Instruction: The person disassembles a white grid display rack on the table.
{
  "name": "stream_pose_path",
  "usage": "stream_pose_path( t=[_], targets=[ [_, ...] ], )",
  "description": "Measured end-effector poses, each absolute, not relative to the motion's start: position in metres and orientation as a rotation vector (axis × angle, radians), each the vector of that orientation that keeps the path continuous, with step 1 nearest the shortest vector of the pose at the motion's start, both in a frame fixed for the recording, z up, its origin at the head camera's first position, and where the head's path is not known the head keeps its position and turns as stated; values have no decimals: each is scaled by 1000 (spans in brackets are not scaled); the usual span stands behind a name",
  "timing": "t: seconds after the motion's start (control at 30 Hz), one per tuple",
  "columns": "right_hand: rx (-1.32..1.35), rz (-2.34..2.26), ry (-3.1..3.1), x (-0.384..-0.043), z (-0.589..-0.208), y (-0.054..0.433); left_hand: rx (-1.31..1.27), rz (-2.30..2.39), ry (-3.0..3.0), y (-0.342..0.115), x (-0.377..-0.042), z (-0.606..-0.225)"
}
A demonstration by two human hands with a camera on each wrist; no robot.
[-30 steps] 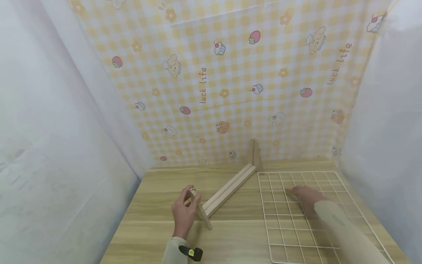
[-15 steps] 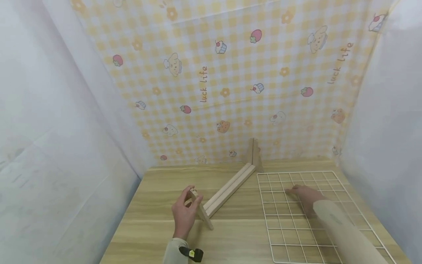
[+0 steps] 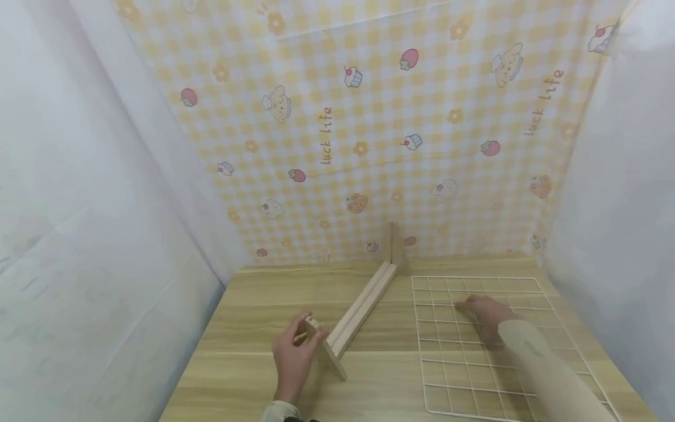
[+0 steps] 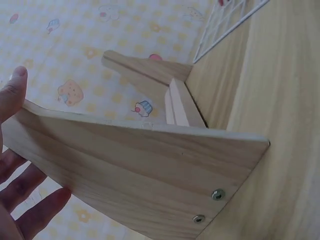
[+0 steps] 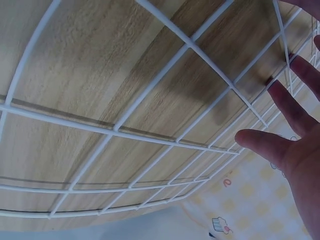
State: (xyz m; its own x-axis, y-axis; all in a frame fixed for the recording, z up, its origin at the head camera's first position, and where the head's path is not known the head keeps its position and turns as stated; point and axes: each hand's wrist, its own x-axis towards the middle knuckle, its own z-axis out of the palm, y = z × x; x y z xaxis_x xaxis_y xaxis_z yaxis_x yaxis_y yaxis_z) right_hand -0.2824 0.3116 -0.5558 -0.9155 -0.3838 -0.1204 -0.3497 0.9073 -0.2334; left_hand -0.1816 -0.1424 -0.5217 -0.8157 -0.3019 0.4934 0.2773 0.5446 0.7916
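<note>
My left hand (image 3: 292, 357) grips the upper end of the near side panel of a wooden stand (image 3: 364, 305). The left wrist view shows the thumb at the panel's upper edge, the fingers at its lower edge, and two screw heads near its base. Two parallel bars join this panel (image 4: 135, 167) to a second side panel (image 4: 145, 72) at the back. On the right, a white wire grid (image 3: 443, 360) lies on the table under my right hand (image 3: 487, 313). Its fingers are extended and its thumb tip is at a wire (image 5: 150, 137); exact contact is hard to tell.
The wood-grain table (image 3: 253, 316) ends at a yellow-checked cloth (image 3: 337, 176) behind it. Pale sheets (image 3: 105, 234) hang on both sides. The stand's far panel is close to the cloth, left of the grid.
The wooden stand has turned, its far end shifting left and its near end coming slightly closer with my left hand. The grid's near edge has shifted slightly left and away; my right hand has barely moved.
</note>
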Motion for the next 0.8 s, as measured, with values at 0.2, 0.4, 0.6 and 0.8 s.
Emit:
stream_pose_path(
  t=[0.2, 0.4, 0.6, 0.8],
  targets=[
    [-567, -301, 2921, -288, -557, 303, -151, -927, -2180, -135, -168, -525],
    [-532, -327, 2908, -291, -556, 297, -285, -796, -2144, -123, -163, -526],
    [-512, -462, 2873, -304, -562, 286, -373, -772, -2086, -106, -164, -528],
    [-510, -597, 2869, -311, -569, 274, -400, -786, -2080, -88, -162, -528]
  ],
)
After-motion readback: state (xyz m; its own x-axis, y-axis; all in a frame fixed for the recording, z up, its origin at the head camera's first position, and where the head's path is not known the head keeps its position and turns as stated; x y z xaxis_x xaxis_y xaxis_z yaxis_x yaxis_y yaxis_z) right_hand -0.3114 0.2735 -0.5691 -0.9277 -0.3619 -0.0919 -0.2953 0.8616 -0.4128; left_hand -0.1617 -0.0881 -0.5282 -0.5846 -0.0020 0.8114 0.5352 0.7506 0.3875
